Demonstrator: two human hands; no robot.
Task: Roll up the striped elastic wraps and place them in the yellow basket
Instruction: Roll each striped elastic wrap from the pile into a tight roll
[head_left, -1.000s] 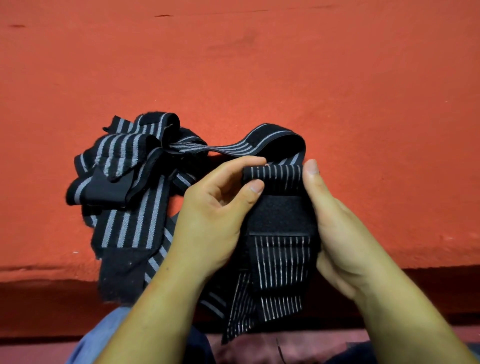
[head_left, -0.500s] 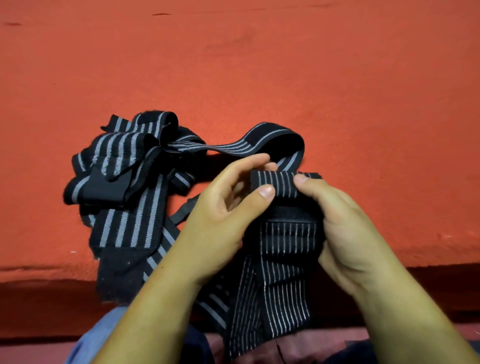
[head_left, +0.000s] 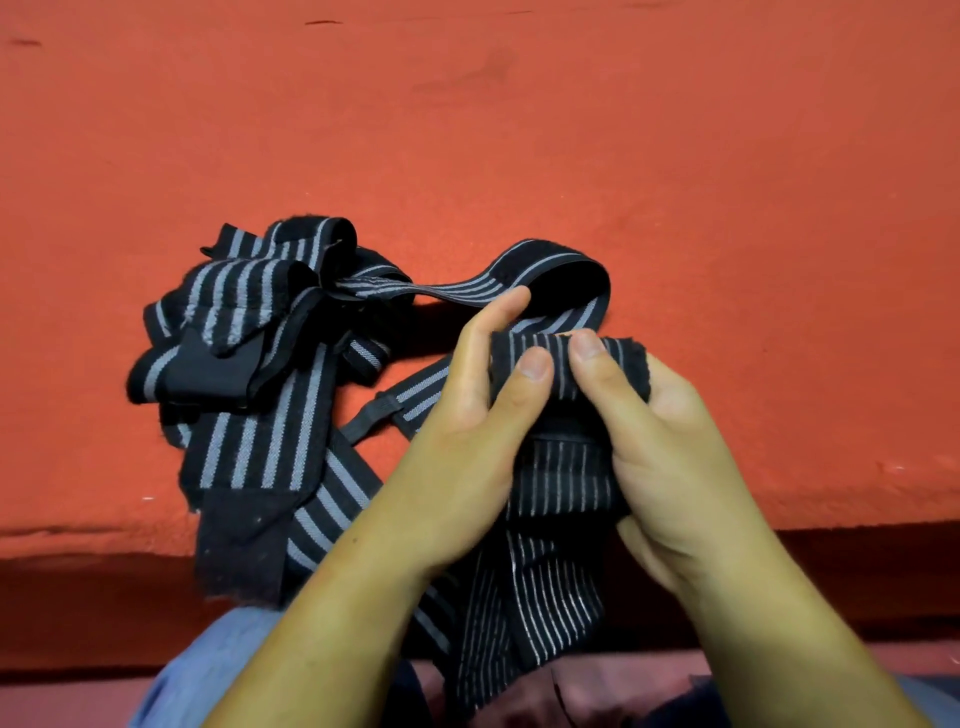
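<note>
I logged both hands on one thin-striped wrap (head_left: 621, 364), held just right of the loose pile of striped wraps (head_left: 249, 332) on the red bench (head_left: 675, 156). The left hand (head_left: 467, 447) and right hand (head_left: 670, 457) each gripped its partly rolled top end, thumbs pressed side by side on the near face and fingers curled behind. The unrolled tail hung nearer me than the pile, past the bench's front edge, and a broad-striped band (head_left: 550, 260) looped from the pile to just behind the hands; I could not tell whether it touched them.
</note>
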